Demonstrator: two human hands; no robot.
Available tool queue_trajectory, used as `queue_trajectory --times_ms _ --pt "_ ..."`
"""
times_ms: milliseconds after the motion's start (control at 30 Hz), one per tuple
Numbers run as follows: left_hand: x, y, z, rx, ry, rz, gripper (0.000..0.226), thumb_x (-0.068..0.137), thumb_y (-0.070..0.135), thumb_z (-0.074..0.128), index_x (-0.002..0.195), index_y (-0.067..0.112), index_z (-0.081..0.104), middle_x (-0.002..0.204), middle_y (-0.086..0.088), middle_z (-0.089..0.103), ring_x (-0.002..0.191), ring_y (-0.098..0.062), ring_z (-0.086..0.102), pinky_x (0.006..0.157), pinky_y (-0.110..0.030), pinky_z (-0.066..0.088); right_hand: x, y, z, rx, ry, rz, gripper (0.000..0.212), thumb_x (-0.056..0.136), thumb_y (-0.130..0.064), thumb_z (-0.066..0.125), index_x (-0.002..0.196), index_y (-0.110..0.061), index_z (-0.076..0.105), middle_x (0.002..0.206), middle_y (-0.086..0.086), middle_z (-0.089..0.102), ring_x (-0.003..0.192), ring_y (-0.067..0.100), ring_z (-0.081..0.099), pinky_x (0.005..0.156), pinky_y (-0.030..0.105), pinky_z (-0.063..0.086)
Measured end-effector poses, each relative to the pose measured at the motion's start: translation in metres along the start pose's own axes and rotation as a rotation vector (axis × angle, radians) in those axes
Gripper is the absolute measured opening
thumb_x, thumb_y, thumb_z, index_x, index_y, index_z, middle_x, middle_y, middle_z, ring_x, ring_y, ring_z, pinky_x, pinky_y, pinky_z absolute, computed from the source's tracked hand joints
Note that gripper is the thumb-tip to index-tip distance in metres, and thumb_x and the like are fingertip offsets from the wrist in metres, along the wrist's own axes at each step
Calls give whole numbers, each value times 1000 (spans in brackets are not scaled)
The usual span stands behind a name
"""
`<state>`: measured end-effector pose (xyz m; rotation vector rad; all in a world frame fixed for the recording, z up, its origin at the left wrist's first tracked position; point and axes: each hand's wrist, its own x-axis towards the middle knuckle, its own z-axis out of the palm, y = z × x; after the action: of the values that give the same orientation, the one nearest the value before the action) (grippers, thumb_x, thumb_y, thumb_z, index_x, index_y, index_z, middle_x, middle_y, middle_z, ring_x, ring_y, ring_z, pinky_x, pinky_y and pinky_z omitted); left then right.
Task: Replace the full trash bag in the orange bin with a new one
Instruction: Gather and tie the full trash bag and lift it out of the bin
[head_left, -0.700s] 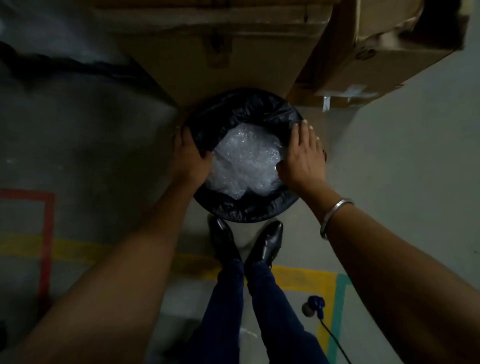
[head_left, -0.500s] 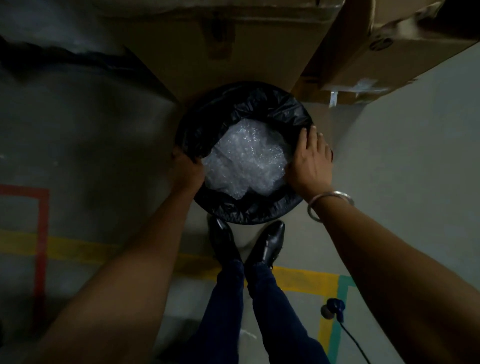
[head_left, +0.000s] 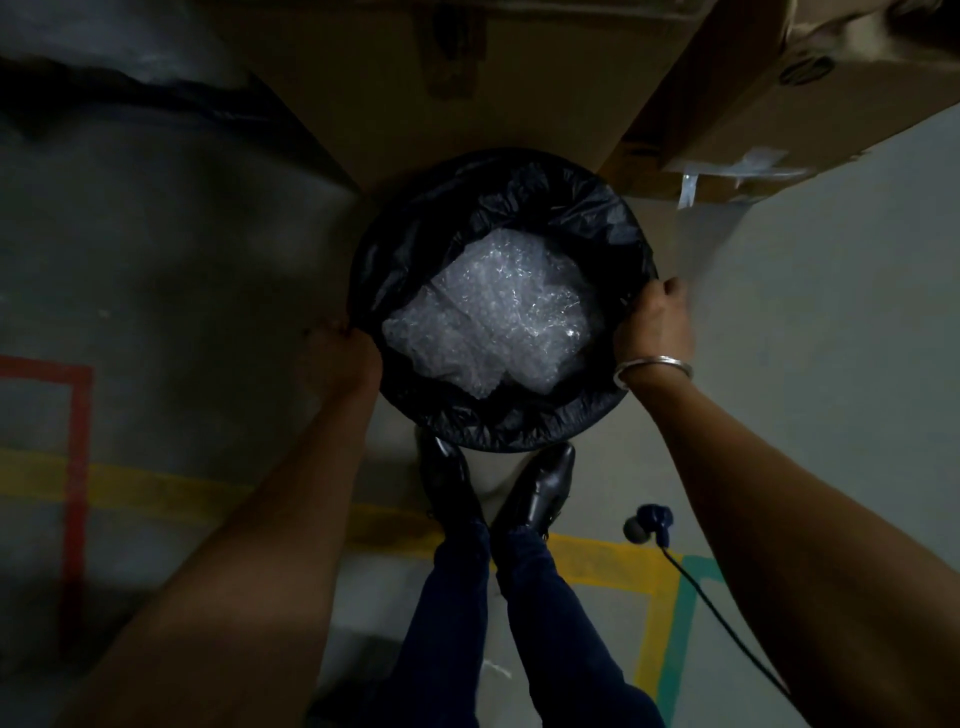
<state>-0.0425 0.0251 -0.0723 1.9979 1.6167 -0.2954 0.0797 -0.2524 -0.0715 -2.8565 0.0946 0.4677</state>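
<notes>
A round bin stands on the floor just ahead of my feet, its walls hidden under a black trash bag (head_left: 524, 208) folded over the rim. Crumpled clear bubble wrap (head_left: 493, 322) fills the bag. My left hand (head_left: 340, 358) curls over the bag's edge at the bin's left rim. My right hand (head_left: 655, 325), a metal bangle on its wrist, grips the bag's edge at the right rim. The bin's orange colour does not show.
Large cardboard boxes (head_left: 457, 88) stand right behind the bin, another box (head_left: 810, 98) at the upper right. My black shoes (head_left: 540, 493) touch the bin's near side. A dark cable with a plug (head_left: 649, 522) lies on the floor right. Red, yellow and green floor lines run below.
Both hands have slid from lying flat near the bubble wrap outward to the rim's sides, their fingers now closed on the bag's edge. The view has moved closer to the bin.
</notes>
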Motion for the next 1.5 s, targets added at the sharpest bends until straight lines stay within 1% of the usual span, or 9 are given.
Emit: queue_trajectory --times_ms 167,333,433,567,800,1033,1233,1333,1500 --pt "-20 -2 4 -184 7 -133 47 106 25 30 145 1 39 151 -19 41 137 -33 41 114 -37 28 -10 -9 -2 36 111 148 30 86 -15 50 109 4 47 120 24 48 105 40 51 81 43 42" --pt "-20 -7 1 -283 38 -225 46 106 31 32 139 3 48 143 -17 50 129 -31 49 104 -33 37 -6 6 -3 47 -40 228 29 86 -6 51 113 5 48 120 27 53 109 43 53 86 45 45" --pt "-28 -7 3 -306 25 -109 57 100 48 42 131 2 56 135 -19 57 121 -33 56 87 -26 37 -2 13 -7 74 -11 251 23 87 -5 50 109 3 53 112 27 61 103 43 58 80 44 46" --pt "-30 -7 2 -224 -137 -69 71 83 61 63 121 2 61 122 -17 65 109 -31 63 89 -33 51 -5 5 -12 134 87 288 23 88 -6 46 108 4 50 111 27 60 103 44 56 80 44 43" --pt "-14 -28 5 -227 -334 -270 47 85 19 63 127 -2 57 128 -21 60 111 -37 61 95 -48 53 -12 1 -4 329 105 436 23 91 -11 42 113 -5 47 107 23 63 99 43 58 80 42 43" --pt "-35 -26 5 -195 -296 -108 47 75 48 62 99 9 69 108 -14 70 90 -29 66 83 -41 56 -17 5 2 475 -6 385 52 82 -44 66 116 -8 49 111 13 64 103 35 60 85 35 44" --pt "-62 -22 15 -46 -428 -23 48 80 44 62 116 11 64 115 -13 66 100 -32 63 88 -40 54 -18 0 -5 151 -51 334 40 77 -24 58 113 -7 60 111 23 61 100 41 58 86 41 49" --pt "-67 -6 14 -400 -518 -179 17 81 30 67 92 16 66 106 -11 70 84 -26 66 83 -48 58 -17 -6 -6 225 17 345 35 80 -23 54 109 -4 60 108 24 62 98 42 59 83 41 48" --pt "-64 9 12 -971 -600 -484 37 82 33 70 117 19 65 106 -6 73 97 -27 68 81 -42 57 -17 3 -4 457 -12 570 32 76 -27 64 97 -3 63 92 18 66 90 37 63 75 33 47"
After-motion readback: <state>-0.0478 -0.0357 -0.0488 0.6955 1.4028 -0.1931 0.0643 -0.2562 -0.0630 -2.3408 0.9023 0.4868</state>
